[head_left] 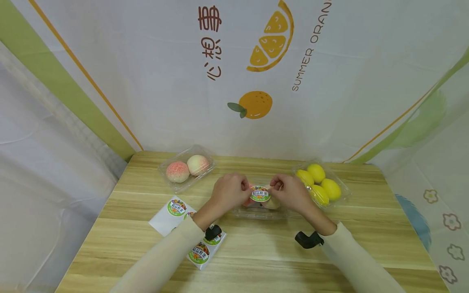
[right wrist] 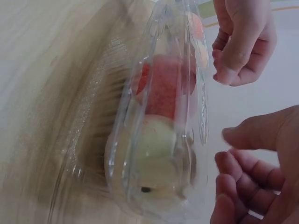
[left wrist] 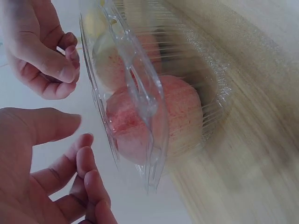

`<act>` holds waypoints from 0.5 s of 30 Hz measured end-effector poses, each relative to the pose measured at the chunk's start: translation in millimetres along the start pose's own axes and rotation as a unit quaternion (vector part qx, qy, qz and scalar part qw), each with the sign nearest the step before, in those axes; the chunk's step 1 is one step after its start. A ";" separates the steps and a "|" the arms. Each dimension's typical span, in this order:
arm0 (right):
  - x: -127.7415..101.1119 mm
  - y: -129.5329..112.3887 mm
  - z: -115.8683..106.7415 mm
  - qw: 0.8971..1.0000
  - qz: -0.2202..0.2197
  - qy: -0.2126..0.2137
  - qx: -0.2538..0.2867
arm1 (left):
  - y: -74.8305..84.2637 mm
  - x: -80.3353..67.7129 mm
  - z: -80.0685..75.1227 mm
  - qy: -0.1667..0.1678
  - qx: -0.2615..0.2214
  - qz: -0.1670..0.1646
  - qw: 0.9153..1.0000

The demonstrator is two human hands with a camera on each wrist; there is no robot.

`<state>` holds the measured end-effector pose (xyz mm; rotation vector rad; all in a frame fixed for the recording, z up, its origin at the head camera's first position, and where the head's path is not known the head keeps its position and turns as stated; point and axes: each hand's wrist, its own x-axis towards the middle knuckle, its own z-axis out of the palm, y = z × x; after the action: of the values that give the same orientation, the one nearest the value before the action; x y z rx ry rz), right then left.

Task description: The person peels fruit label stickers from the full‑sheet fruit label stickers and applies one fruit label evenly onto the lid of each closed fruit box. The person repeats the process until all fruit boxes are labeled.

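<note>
left-hand grip (head_left: 229,190), right-hand grip (head_left: 291,192): thumbs apart from fingertips | oval label (head_left: 260,193) between them, lower centre of head view, over clear box (head_left: 256,213) of peaches (head_left: 272,204); can't tell if stuck | lemon pack (head_left: 345,193) right, two-peach pack (head_left: 180,155) left | sticker sheet (head_left: 161,221) lower left, wooden surface (head_left: 264,254)

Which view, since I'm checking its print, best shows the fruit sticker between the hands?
The head view: the fruit sticker faces the camera, its large print readable between left hand and right hand. Both wrist views show the hands and clamshell, but no discernible sticker.
</note>
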<state>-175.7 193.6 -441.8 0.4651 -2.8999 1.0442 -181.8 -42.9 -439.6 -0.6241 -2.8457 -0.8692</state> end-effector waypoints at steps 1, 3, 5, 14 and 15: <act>-0.8 0.3 0.0 1.000 -0.011 0.004 0.000 | -0.2 -1.7 -0.1 0.012 0.000 0.014 1.000; -3.3 0.2 -0.2 0.999 -0.041 0.012 -0.006 | -0.6 -5.7 -0.3 0.037 0.004 0.050 0.998; -6.6 -0.3 -0.5 0.996 -0.080 0.019 -0.026 | -1.8 -9.6 -0.1 0.053 0.017 0.095 0.994; -25.3 -0.5 -0.2 0.956 -0.238 0.001 -0.169 | -5.3 -32.7 -2.8 -0.021 0.107 0.187 0.976; -26.6 0.1 0.3 0.950 -0.256 0.001 -0.178 | -6.0 -34.7 -2.8 -0.025 0.117 0.194 0.974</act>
<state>-150.3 200.6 -445.3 1.0994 -2.6371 0.4365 -152.7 -61.2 -447.6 -1.1269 -2.6676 -0.4531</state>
